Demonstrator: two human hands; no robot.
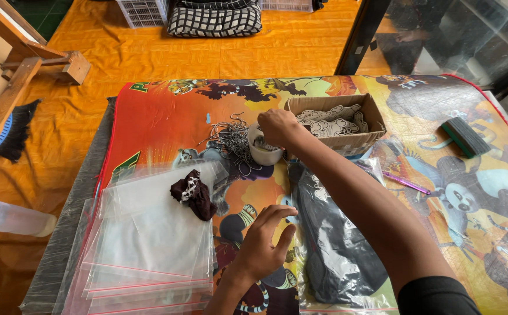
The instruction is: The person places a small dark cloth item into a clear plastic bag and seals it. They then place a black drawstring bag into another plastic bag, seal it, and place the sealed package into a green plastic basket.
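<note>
The right hand (277, 127) is reaching into the cup (264, 153), fingers curled, grip hidden; the left hand (264, 245) is hovering spread wide beside the bags (149, 245).

Cartoon-printed table (166, 116) carries clear bags (149, 245), cardboard box (332, 140), white bowl (262, 153).

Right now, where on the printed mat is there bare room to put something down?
One free patch lies on the printed mat, left of the wire hooks and above the clear bags. Another lies right of the purple pen, below the brush block. It is crowded around the white cup, the cardboard box and the right hand.
</note>
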